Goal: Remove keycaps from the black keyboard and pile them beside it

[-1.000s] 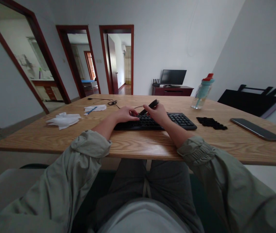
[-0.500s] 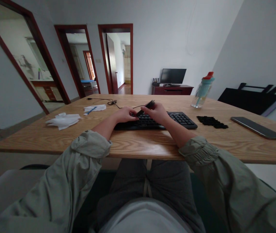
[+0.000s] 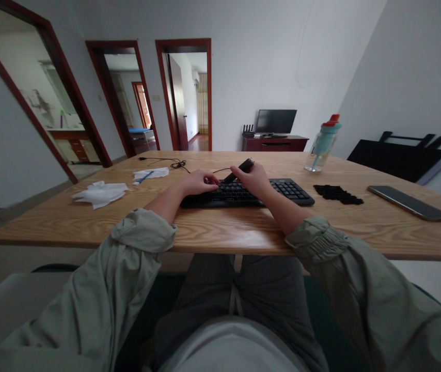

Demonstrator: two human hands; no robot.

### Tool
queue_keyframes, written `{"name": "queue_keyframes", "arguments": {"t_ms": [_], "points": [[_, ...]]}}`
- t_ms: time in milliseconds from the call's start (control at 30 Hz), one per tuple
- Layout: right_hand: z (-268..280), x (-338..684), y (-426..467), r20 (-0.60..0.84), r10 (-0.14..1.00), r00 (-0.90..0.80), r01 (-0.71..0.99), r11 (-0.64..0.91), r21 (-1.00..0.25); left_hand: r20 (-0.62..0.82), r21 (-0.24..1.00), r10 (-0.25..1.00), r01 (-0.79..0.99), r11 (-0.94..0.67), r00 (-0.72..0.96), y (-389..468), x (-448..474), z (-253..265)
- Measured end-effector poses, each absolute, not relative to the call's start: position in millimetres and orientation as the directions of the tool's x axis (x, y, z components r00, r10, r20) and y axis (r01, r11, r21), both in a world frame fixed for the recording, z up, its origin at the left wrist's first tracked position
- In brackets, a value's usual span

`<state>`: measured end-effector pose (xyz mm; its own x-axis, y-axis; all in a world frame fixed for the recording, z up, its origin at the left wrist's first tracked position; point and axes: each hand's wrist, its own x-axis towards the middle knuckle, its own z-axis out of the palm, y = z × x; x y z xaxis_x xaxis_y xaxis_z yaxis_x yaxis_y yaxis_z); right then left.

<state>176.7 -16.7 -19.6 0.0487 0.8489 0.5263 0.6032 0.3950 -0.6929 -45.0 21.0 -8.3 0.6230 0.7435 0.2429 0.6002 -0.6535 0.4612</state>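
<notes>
A black keyboard (image 3: 290, 191) lies on the wooden table in front of me, some of its keys hidden by my hands. My right hand (image 3: 254, 180) is closed round a short, thick black tool (image 3: 240, 170). The tool is tilted, its upper end to the right and its lower end down at the keys; I cannot make out its exact kind. Over the keyboard's left part, my left hand (image 3: 199, 182) has its fingers curled and the tips close together at the keys, near the tool's lower end. Anything between those fingertips is too small to see.
Right of the keyboard lie a pile of small black pieces (image 3: 336, 194), which look like keycaps, and a dark phone-like slab (image 3: 410, 203). A water bottle (image 3: 321, 147) stands behind. Crumpled tissue (image 3: 100, 194), a blue stick (image 3: 143, 177) on more tissue and a coiled cable (image 3: 179, 164) lie left.
The black tool has shifted slightly right and more of it shows in my right hand. My left fingertips have drawn a little apart from it.
</notes>
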Motion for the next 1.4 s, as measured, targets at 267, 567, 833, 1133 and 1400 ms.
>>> {"name": "queue_keyframes", "arguments": {"t_ms": [267,567,833,1133,1400], "points": [[-14.6,176.7,-20.1,0.556,0.831,0.026,0.666,0.400,-0.629,0.243,0.464,0.738,0.593,-0.658,0.629,23.7,-45.7,-10.1],[-11.2,173.7,-25.1,0.575,0.818,-0.010,0.731,0.399,-0.554,0.223,0.461,0.731,0.591,-0.662,0.644,24.8,-47.7,-7.9],[-10.6,174.8,-25.7,0.569,0.822,-0.036,0.738,0.405,-0.539,0.221,0.480,0.739,0.589,-0.650,0.636,23.3,-45.8,-8.6],[-12.1,176.5,-24.5,0.544,0.838,-0.047,0.717,0.407,-0.565,0.231,0.443,0.746,0.615,-0.652,0.625,23.3,-45.8,-8.3],[-12.6,177.7,-24.7,0.539,0.838,-0.079,0.676,0.443,-0.589,0.241,0.423,0.748,0.626,-0.655,0.619,21.7,-45.1,-7.5]]}}
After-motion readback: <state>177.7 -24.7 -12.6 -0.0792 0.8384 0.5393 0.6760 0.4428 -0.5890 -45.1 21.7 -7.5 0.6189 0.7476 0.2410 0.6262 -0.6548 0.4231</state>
